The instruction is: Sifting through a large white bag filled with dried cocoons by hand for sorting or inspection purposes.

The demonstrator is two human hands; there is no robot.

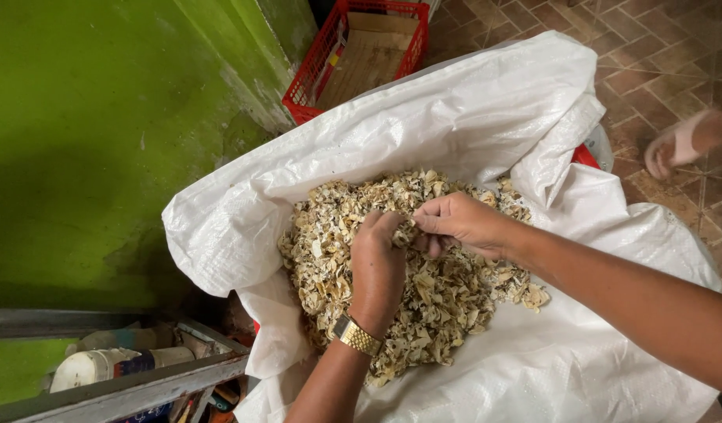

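Green wall (86,149) behind white sack (486,117); your left hand (376,262) and right hand (459,223) pinch dried husks (447,301) atop its heap.

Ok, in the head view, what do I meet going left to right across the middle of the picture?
Green wall → rolled edge of the white woven sack → pile of pale dry flakes → left hand, wearing a gold watch → right hand → white sack's far side.
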